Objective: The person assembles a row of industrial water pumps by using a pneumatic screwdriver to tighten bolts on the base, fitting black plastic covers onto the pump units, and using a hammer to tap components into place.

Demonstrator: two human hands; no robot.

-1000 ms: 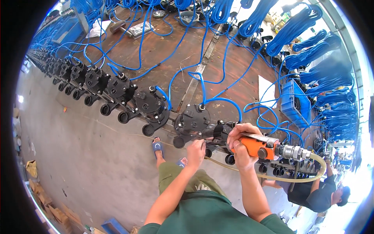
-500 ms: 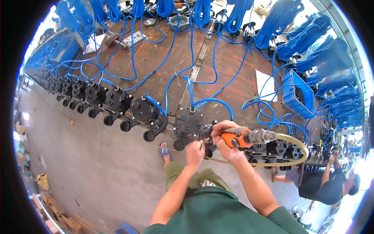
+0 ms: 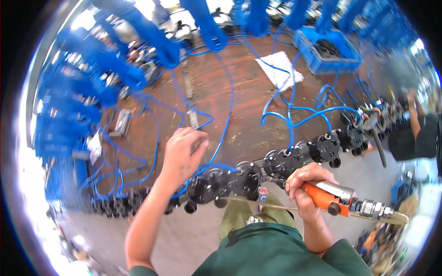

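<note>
My right hand (image 3: 307,188) is wrapped round an orange and silver air screwdriver (image 3: 329,198), held in front of the row of black parts. A pale hose runs from the tool's metal fitting. My left hand (image 3: 182,154) is raised over the near side of the table, fingers curled and thumb bent in; what they hold, if anything, is hidden. Below it stand round black housings (image 3: 212,185) with blue cables, lined up along the table edge. Another black housing (image 3: 283,163) sits nearer the right hand.
Blue cables cross the worn reddish-brown table (image 3: 216,92). A blue crate (image 3: 329,57) with dark parts stands at the back right, beside a white sheet (image 3: 278,71). Blue cable bundles (image 3: 205,25) hang along the far side. A person in dark clothing (image 3: 414,138) works at the right.
My view has turned. The right hand has drawn the driver back from the black housing. My left hand has left the housing and risen over the table.
</note>
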